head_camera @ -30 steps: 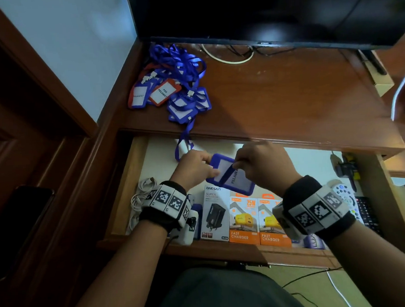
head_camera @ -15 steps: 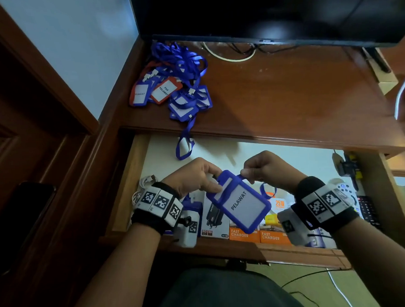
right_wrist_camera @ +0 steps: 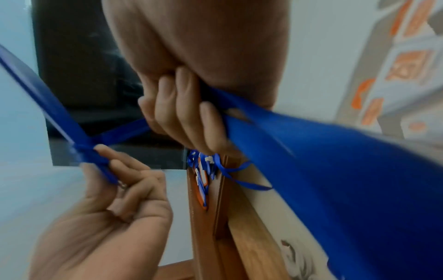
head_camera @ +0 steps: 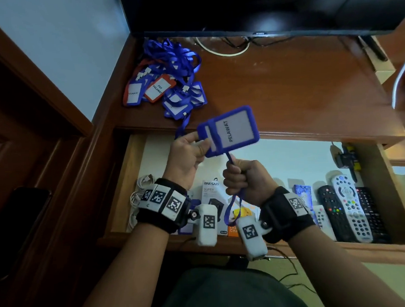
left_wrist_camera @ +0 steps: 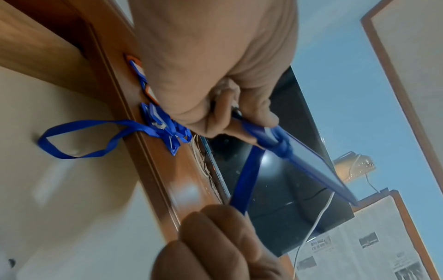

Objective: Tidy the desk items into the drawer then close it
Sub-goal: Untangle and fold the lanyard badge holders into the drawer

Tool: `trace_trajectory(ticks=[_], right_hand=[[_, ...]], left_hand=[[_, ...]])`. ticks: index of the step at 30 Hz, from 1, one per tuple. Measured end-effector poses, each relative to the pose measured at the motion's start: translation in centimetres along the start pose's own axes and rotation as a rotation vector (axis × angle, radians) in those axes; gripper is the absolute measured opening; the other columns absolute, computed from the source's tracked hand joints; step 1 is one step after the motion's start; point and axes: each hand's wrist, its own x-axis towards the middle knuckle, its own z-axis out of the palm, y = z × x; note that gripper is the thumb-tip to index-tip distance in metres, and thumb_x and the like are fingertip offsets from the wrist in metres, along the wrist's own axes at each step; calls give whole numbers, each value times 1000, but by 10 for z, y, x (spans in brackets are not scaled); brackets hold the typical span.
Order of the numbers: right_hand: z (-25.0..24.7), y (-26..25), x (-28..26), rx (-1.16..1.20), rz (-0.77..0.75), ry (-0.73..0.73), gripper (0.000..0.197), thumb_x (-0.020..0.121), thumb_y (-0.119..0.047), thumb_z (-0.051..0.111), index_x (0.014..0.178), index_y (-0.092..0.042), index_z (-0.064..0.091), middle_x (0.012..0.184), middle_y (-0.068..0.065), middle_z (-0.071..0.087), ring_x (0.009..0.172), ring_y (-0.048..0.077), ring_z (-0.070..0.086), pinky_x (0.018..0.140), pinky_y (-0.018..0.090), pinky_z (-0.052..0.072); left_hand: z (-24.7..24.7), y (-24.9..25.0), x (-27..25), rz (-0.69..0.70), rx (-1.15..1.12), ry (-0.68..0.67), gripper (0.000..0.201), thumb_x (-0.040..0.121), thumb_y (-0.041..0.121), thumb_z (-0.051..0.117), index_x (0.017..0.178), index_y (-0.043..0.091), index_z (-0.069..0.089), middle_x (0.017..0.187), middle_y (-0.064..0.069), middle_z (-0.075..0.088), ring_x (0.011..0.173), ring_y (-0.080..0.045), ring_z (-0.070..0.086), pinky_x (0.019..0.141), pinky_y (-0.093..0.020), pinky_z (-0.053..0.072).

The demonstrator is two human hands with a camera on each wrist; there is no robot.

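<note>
A blue badge holder (head_camera: 230, 130) marked PELAWAT is held up over the open drawer (head_camera: 149, 142). My left hand (head_camera: 189, 151) pinches its left end, seen edge-on as the badge holder (left_wrist_camera: 309, 166) in the left wrist view. My right hand (head_camera: 242, 177) is fisted round the badge's blue lanyard (head_camera: 232, 208), which hangs below the fist; the lanyard (right_wrist_camera: 299, 144) crosses the right wrist view close up. A pile of blue and red badge holders (head_camera: 167, 84) with tangled lanyards lies at the desk's back left, one loop drooping over the edge.
The drawer holds charger boxes (head_camera: 210, 192), white cables (head_camera: 140, 191) at the left and several remote controls (head_camera: 347, 206) at the right. A dark TV (head_camera: 259, 7) stands at the back of the wooden desk (head_camera: 287, 85). A wall and door frame close in the left side.
The badge holder has been lifted from low over the drawer to above the desk edge and turned. My right hand has moved from the badge's top down onto the lanyard and closed round it.
</note>
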Motion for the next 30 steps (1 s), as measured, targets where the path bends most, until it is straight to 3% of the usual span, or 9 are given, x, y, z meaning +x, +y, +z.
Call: trace_trajectory(ticks=[3,7,11,15,18,22,26,30], right_hand=[[4,4,0,16,80,-22,42,93,-30,39,53,-19,37,45,-7,22,43,9,7,45,23,9],[15,2,-7,-115,129,58,41,96,-27,33,56,-18,37,52,-4,13,46,9,6,45,23,6],[23,2,-13,-257,132,74,38,95,-28,30,61,-14,38,55,1,11,46,12,6,44,22,7],[27,4,-16,-373,69,48,40,95,-33,35,65,-12,49,49,1,20,45,14,8,45,24,8],[33,4,-19,-552,70,74,39,98,-28,37,66,-11,53,49,2,25,45,14,16,47,26,11],[35,-1,-23,-590,31,89,44,100,-24,36,62,-12,53,47,1,27,43,14,18,45,24,15],[34,-9,-27,-491,-16,133,43,100,-25,37,61,-15,50,50,2,26,43,13,17,46,27,12],[30,-15,-27,-418,-37,250,35,99,-23,36,66,-14,42,53,4,29,46,16,20,51,29,14]], left_hand=[[5,-6,3,32,34,194,16,89,-3,57,89,11,67,79,-9,53,56,-10,31,48,-16,25],[8,-18,5,43,87,353,15,89,1,61,84,13,66,65,1,50,46,-4,32,48,-17,30],[5,-23,7,61,128,405,17,88,5,61,77,17,65,65,2,49,47,-6,33,51,-20,31],[3,-26,7,76,237,441,18,87,10,64,71,19,64,62,8,55,53,-7,42,60,-23,38],[1,-33,6,63,318,465,17,85,13,66,69,18,63,62,7,57,57,-10,47,66,-27,42],[0,-39,0,112,522,428,9,81,15,71,75,15,64,72,7,64,68,-12,57,67,-25,46],[-3,-40,-5,161,712,250,9,78,10,74,74,15,67,71,2,65,67,-11,58,62,-22,46],[-8,-48,-4,161,816,116,15,75,8,76,90,11,73,76,1,66,71,-12,61,67,-22,49]])
